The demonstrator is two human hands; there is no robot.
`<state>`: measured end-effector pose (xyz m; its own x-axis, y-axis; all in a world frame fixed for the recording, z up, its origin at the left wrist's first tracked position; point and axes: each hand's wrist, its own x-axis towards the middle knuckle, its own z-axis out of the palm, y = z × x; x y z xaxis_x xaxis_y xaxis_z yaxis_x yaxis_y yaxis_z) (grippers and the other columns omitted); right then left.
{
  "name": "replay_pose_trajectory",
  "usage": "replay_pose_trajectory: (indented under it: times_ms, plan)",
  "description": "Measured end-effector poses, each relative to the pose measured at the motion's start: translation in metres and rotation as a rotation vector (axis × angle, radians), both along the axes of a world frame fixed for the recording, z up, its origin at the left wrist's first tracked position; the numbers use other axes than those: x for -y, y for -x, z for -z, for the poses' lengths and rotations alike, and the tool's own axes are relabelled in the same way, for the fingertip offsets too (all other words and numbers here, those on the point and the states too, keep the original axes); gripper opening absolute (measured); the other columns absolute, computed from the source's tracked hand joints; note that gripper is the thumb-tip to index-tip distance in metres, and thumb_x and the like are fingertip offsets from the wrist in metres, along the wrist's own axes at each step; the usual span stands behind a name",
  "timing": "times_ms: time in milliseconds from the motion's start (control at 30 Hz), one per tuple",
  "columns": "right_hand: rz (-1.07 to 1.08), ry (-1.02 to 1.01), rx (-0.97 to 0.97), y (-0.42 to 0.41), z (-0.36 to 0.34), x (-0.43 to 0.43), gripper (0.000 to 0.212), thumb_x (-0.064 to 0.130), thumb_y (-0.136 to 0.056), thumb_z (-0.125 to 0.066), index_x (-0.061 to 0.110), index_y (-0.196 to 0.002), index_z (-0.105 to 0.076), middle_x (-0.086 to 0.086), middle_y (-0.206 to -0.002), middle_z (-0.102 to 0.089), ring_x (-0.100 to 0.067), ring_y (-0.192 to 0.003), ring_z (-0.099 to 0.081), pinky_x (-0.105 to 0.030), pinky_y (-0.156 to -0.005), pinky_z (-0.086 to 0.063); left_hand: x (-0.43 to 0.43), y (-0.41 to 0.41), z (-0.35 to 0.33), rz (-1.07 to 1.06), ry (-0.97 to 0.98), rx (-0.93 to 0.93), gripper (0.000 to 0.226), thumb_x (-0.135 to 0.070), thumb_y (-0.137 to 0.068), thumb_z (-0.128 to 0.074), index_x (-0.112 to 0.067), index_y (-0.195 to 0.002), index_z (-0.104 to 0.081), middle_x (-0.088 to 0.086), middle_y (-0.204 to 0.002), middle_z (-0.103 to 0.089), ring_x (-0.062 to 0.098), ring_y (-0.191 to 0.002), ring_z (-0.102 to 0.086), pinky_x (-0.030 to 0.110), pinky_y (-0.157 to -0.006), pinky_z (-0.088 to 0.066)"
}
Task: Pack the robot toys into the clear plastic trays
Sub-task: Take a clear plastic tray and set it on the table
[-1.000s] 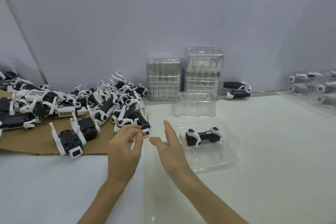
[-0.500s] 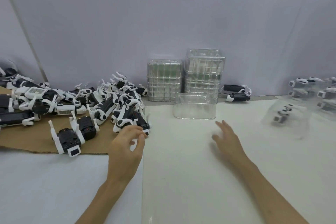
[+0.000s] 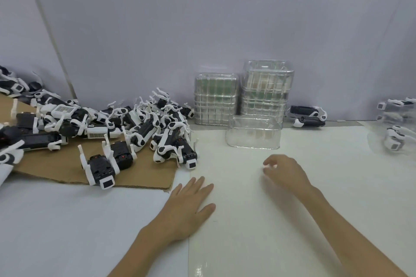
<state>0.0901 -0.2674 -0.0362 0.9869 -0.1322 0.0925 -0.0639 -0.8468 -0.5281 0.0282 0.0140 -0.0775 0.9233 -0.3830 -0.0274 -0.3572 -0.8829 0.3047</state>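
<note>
While both empty hands, left (image 3: pixel 188 206) flat, right (image 3: pixel 286 172) curled, rest apart, the clear tray (image 3: pixel 253 132) lies crosswise.

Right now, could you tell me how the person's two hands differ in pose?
The left hand lies flat, palm down, fingers spread straight on the table; the right hand is farther forward with its fingers curled, its outline blurred. Both are empty and near the single clear tray.

The left hand (image 3: pixel 188 208) lies flat, palm down, on the table (image 3: pixel 292 220). At its two o'clock the right hand (image 3: pixel 286 172) hovers empty (fingers loosely curled) below a clear tray (image 3: pixel 253 134). Robot toys (image 3: pixel 139 123) heap on cardboard (image 3: pixel 67 170) at ten o'clock.
</note>
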Motion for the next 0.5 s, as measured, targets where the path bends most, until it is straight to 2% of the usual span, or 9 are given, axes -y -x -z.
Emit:
replay_pose_trajectory:
  times_ms: [67,133,200,300,400,500]
  plan:
    - [-0.041,-0.065,0.120,-0.016,-0.014,-0.011,0.023,0.021,-0.091,-0.065,0.021,-0.114,-0.066,0.002,-0.117,-0.067,-0.020,-0.105,-0.062,-0.034,-0.092,-0.049,-0.001,-0.001,0.000,0.004,-0.015,0.004,0.058,-0.052,-0.105,-0.027,-0.037,-0.158,-0.010,-0.011,-0.167,0.007,0.007,-0.152,0.012,0.031,-0.122,0.010]
    - [-0.078,-0.040,0.233,-0.036,-0.026,-0.021,0.035,0.022,-0.092,-0.065,0.020,-0.127,-0.060,0.001,-0.125,-0.063,-0.021,-0.113,-0.059,-0.036,-0.095,-0.047,-0.001,-0.002,0.002,0.006,-0.037,0.009,0.058,-0.052,-0.105,-0.025,-0.037,-0.158,-0.008,-0.011,-0.166,0.008,0.007,-0.151,0.014,0.031,-0.121,0.011]
    - [-0.103,0.129,0.260,-0.059,-0.035,-0.026,0.049,0.023,-0.093,-0.063,0.019,-0.140,-0.049,-0.001,-0.140,-0.055,-0.024,-0.127,-0.051,-0.039,-0.102,-0.042,0.001,0.000,0.004,0.001,-0.068,0.023,0.058,-0.052,-0.105,-0.022,-0.037,-0.158,-0.004,-0.011,-0.166,0.011,0.008,-0.151,0.016,0.032,-0.121,0.012]
    - [-0.095,0.421,0.129,-0.093,-0.040,-0.021,0.063,0.026,-0.092,-0.061,0.018,-0.149,-0.036,-0.003,-0.150,-0.044,-0.027,-0.139,-0.038,-0.045,-0.113,-0.027,0.004,0.002,0.008,0.001,-0.132,0.059,0.059,-0.054,-0.105,-0.015,-0.038,-0.158,0.004,-0.010,-0.165,0.017,0.010,-0.151,0.020,0.035,-0.122,0.014]
    - [-0.082,0.509,-0.012,-0.111,-0.035,-0.014,0.059,0.028,-0.090,-0.063,0.020,-0.144,-0.042,-0.003,-0.146,-0.047,-0.024,-0.137,-0.040,-0.045,-0.115,-0.022,0.005,0.001,0.009,0.004,-0.146,0.055,0.059,-0.056,-0.104,-0.012,-0.038,-0.157,0.007,-0.009,-0.164,0.020,0.011,-0.150,0.022,0.036,-0.122,0.014]
    - [-0.075,0.462,0.074,-0.114,-0.033,-0.016,0.039,0.029,-0.089,-0.064,0.023,-0.127,-0.057,0.002,-0.124,-0.060,-0.021,-0.124,-0.051,-0.040,-0.110,-0.027,0.004,-0.001,0.009,0.005,-0.160,0.047,0.060,-0.056,-0.104,-0.012,-0.037,-0.157,0.008,-0.009,-0.164,0.020,0.011,-0.150,0.023,0.037,-0.122,0.014]
